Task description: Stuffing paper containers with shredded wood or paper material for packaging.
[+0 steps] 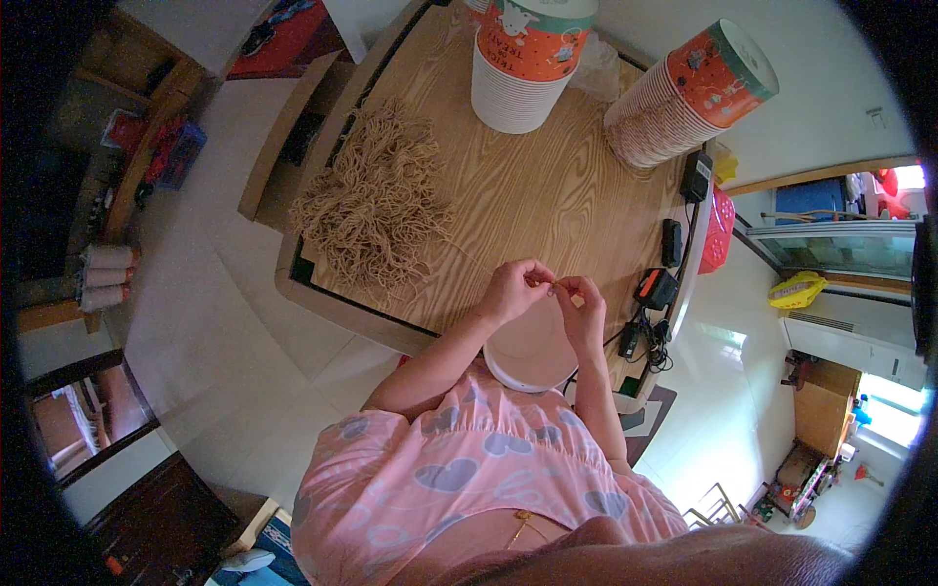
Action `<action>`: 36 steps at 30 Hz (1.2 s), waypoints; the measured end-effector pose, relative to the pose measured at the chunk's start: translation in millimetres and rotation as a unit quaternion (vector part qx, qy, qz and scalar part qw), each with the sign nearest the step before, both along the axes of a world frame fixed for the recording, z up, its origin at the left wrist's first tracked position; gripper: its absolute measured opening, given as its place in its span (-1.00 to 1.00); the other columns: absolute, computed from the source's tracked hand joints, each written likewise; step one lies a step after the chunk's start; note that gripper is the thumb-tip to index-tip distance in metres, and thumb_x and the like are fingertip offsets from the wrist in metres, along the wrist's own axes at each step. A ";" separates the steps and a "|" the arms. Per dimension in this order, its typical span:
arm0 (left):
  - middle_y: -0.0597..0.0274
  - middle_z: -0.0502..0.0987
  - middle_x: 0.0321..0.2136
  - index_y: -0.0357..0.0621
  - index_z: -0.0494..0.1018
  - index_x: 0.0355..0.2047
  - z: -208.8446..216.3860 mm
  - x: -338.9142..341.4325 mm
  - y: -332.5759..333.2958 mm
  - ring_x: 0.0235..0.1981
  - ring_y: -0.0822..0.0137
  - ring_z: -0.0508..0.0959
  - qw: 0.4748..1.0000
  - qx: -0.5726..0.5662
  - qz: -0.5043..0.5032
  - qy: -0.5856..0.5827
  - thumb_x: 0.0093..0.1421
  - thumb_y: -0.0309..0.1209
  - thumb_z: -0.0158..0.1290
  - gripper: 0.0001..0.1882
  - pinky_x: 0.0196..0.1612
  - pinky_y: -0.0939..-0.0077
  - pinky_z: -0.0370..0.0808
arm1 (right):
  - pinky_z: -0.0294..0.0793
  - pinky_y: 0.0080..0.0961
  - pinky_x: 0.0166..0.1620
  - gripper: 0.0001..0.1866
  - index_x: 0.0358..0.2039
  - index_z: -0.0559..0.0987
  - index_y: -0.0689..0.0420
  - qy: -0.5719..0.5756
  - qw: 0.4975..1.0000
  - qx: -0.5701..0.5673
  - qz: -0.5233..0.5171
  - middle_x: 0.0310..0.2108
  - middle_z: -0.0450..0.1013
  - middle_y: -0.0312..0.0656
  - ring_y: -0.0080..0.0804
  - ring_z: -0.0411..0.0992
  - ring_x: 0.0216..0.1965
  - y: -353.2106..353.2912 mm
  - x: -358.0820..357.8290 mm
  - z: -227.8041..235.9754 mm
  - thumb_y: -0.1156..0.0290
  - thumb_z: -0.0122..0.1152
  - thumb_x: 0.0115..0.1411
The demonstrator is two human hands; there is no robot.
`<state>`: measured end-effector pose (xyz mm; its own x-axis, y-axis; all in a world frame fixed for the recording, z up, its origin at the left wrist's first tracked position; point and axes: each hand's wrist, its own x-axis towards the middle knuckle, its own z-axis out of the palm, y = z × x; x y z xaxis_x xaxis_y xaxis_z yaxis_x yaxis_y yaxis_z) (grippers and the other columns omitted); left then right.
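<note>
My left hand (521, 290) and my right hand (582, 301) meet in front of me, thumbs and fingers pinched together at the tips. Whatever is between the fingertips is too small to make out. Directly beneath them a white paper bucket (532, 344) sits at the table's near edge, against my pink top; my hands and forearms partly cover it. To the left of my hands lies a tangled heap of tan twine (376, 200), with loose strands straying toward my left hand.
Two stacks of nested paper buckets with orange and teal print, one at the far middle (528, 73) and one at the far right (689, 93), stand on the wooden table (547, 205). Black adapters (657, 289) and cables line its right edge. A red plastic bag (717, 230) is beyond that edge.
</note>
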<state>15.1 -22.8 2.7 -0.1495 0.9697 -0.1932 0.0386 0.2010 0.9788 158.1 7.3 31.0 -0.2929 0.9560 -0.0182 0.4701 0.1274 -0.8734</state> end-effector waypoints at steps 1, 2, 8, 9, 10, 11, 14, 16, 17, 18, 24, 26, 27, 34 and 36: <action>0.32 0.55 -0.51 -0.20 0.51 -0.41 -2.7 0.3 -0.2 -0.47 0.50 0.48 1.000 0.000 0.000 0.000 0.00 -0.52 0.09 -0.89 -0.33 0.58 0.43 | 0.38 -0.55 -0.34 -0.92 -0.46 0.50 0.26 0.000 1.000 0.001 -0.001 -0.53 0.42 -0.17 -0.42 0.40 -0.46 -0.4 -1.1 1.9 0.57 0.20 0.00; 0.32 0.55 -0.51 -0.20 0.52 -0.41 -7.8 1.0 -0.3 -0.48 0.51 0.48 1.000 -0.006 0.000 -0.012 0.00 -0.52 0.09 -0.89 -0.34 0.58 0.43 | 0.38 -0.55 -0.34 -0.92 -0.46 0.50 0.26 0.000 1.000 0.001 -0.001 -0.53 0.42 -0.17 -0.42 0.40 -0.46 -0.5 -1.3 1.7 0.57 0.20 0.00; 0.32 0.55 -0.53 -0.19 0.53 -0.42 -7.5 1.1 0.2 -0.49 0.53 0.47 0.999 -0.025 -0.001 -0.033 0.01 -0.51 0.09 -0.90 -0.36 0.60 0.42 | 0.38 -0.55 -0.33 -0.93 -0.46 0.50 0.26 0.001 1.000 -0.001 -0.001 -0.52 0.43 -0.17 -0.43 0.39 -0.46 -0.3 0.4 -1.2 0.58 0.20 0.00; 0.32 0.55 -0.52 -0.19 0.53 -0.42 -8.6 1.1 0.2 -0.49 0.53 0.47 0.999 -0.029 -0.003 -0.035 0.01 -0.51 0.09 -0.90 -0.35 0.61 0.42 | 0.38 -0.56 -0.33 -0.93 -0.46 0.50 0.26 -0.001 1.000 0.000 0.000 -0.52 0.43 -0.17 -0.43 0.39 -0.46 -0.4 0.4 -0.8 0.58 0.20 0.00; 0.32 0.55 -0.52 -0.19 0.53 -0.42 -10.3 1.2 0.2 -0.49 0.53 0.47 0.999 -0.029 -0.002 -0.035 0.01 -0.51 0.09 -0.90 -0.35 0.61 0.42 | 0.38 -0.56 -0.33 -0.93 -0.46 0.50 0.26 -0.003 1.000 0.001 0.000 -0.52 0.43 -0.17 -0.43 0.39 -0.46 -0.4 0.4 -0.5 0.58 0.20 0.00; 0.33 0.55 -0.53 -0.19 0.53 -0.42 -12.7 1.3 0.1 -0.48 0.53 0.47 0.999 -0.034 -0.004 -0.041 0.01 -0.51 0.09 -0.90 -0.35 0.61 0.42 | 0.38 -0.56 -0.33 -0.93 -0.46 0.50 0.26 -0.003 1.000 0.002 0.001 -0.52 0.43 -0.17 -0.43 0.39 -0.46 -0.4 0.8 -2.2 0.58 0.20 0.00; 0.34 0.55 -0.52 -0.18 0.53 -0.42 -20.9 2.3 0.4 -0.47 0.53 0.47 0.998 -0.038 -0.005 -0.046 0.01 -0.52 0.09 -0.91 -0.33 0.62 0.41 | 0.39 -0.55 -0.32 -0.93 -0.47 0.49 0.25 0.012 1.000 -0.003 -0.004 -0.52 0.43 -0.18 -0.44 0.40 -0.45 -0.4 1.6 -6.1 0.58 0.19 0.00; 0.35 0.55 -0.52 -0.18 0.53 -0.42 -24.5 3.0 0.8 -0.47 0.53 0.47 0.998 -0.038 -0.004 -0.044 0.01 -0.52 0.08 -0.91 -0.33 0.62 0.41 | 0.39 -0.56 -0.30 -0.94 -0.47 0.48 0.24 0.009 1.000 0.003 0.000 -0.51 0.44 -0.19 -0.46 0.40 -0.43 -0.4 -0.1 -4.4 0.59 0.18 0.01; 0.34 0.54 -0.52 -0.18 0.53 -0.42 -26.3 3.4 0.8 -0.47 0.53 0.47 0.998 -0.037 -0.005 -0.050 0.02 -0.53 0.08 -0.91 -0.32 0.62 0.41 | 0.39 -0.56 -0.30 -0.94 -0.47 0.48 0.24 0.009 1.000 0.003 0.000 -0.51 0.44 -0.19 -0.46 0.40 -0.43 -0.8 -1.2 -3.3 0.59 0.18 0.01; 0.33 0.54 -0.51 -0.19 0.52 -0.43 -27.0 3.6 1.1 -0.46 0.53 0.48 0.998 -0.036 -0.005 -0.056 0.02 -0.53 0.08 -0.92 -0.32 0.62 0.42 | 0.39 -0.56 -0.29 -0.95 -0.47 0.48 0.23 0.029 0.999 -0.014 -0.021 -0.50 0.44 -0.20 -0.46 0.41 -0.42 -1.2 -2.4 -2.1 0.58 0.17 0.02; 0.20 0.57 -0.56 -0.27 0.49 -0.47 -26.1 5.0 1.3 -0.50 0.45 0.57 0.999 -0.007 0.018 -0.040 0.00 -0.52 0.08 -0.92 -0.39 0.58 0.49 | 0.36 -0.59 -0.26 -0.95 -0.42 0.49 0.20 0.026 0.999 -0.023 -0.037 -0.48 0.45 -0.26 -0.54 0.39 -0.39 0.0 4.7 -8.5 0.55 0.14 0.06; 0.20 0.56 -0.56 -0.27 0.49 -0.48 -24.3 4.9 1.6 -0.50 0.45 0.57 0.999 -0.006 0.016 -0.043 0.00 -0.52 0.09 -0.92 -0.39 0.58 0.49 | 0.34 -0.61 -0.25 -0.94 -0.40 0.50 0.19 0.022 0.999 -0.031 -0.034 -0.47 0.44 -0.31 -0.59 0.36 -0.39 -0.6 7.4 -11.3 0.53 0.13 0.08; 0.20 0.56 -0.56 -0.27 0.49 -0.48 -23.5 4.4 1.4 -0.49 0.45 0.57 0.999 -0.006 0.016 -0.047 -0.01 -0.52 0.09 -0.92 -0.39 0.58 0.49 | 0.34 -0.61 -0.25 -0.93 -0.39 0.51 0.18 0.014 0.999 -0.025 -0.027 -0.47 0.44 -0.31 -0.58 0.36 -0.39 -1.0 6.8 -10.0 0.54 0.14 0.07; 0.32 0.54 -0.54 -0.20 0.51 -0.48 -17.7 1.9 0.2 -0.48 0.51 0.48 0.999 -0.023 0.010 -0.043 0.00 -0.51 0.10 -0.94 -0.35 0.59 0.43 | 0.33 -0.62 -0.27 -0.89 -0.38 0.52 0.18 0.021 0.999 -0.035 -0.003 -0.47 0.43 -0.28 -0.54 0.37 -0.39 -3.2 -0.3 8.9 0.55 0.19 0.02; 0.32 0.54 -0.53 -0.19 0.51 -0.48 -16.8 2.0 0.2 -0.47 0.51 0.48 0.998 -0.023 0.010 -0.052 0.00 -0.51 0.10 -0.94 -0.34 0.59 0.42 | 0.34 -0.62 -0.28 -0.89 -0.40 0.52 0.20 0.030 0.999 -0.015 -0.038 -0.47 0.43 -0.27 -0.54 0.37 -0.40 -3.5 -1.1 5.8 0.56 0.21 0.00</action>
<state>17.1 -22.6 -14.1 -0.1448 0.9567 -0.2524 -0.0671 0.2450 0.9672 157.0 3.8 36.8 -0.2208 0.9748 -0.0327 0.4243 0.0658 -0.9032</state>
